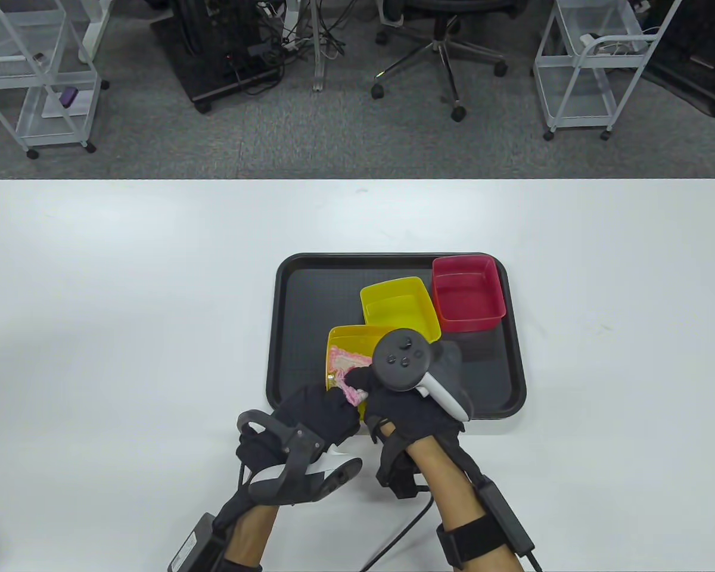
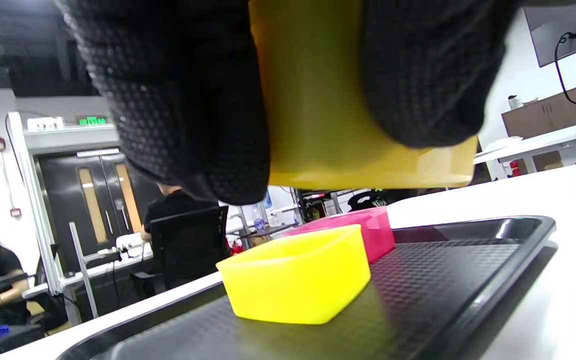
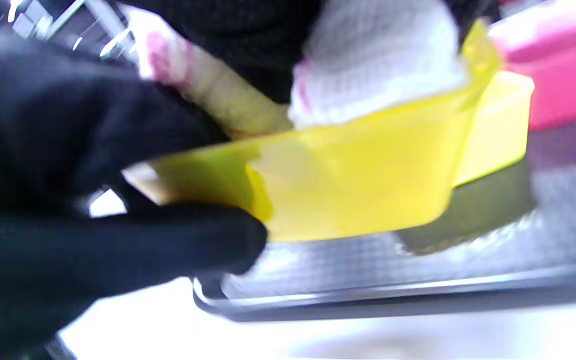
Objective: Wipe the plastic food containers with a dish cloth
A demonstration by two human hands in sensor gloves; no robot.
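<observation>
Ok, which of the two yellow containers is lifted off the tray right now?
The nearer yellow container, held by the left hand with the cloth inside. The other yellow container sits flat beside the red one.

Left hand grip closed, thumb opposing fingers. Right hand beside it, fingers apparently curled; view blurred.

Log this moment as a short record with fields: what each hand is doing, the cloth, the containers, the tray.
left hand: grips the near yellow container, lifted off the tray
right hand: holds the pink-and-white dish cloth inside that container
other containers: second yellow container and red container rest open side up on the tray, side by side
tray: black tray on white table
</observation>
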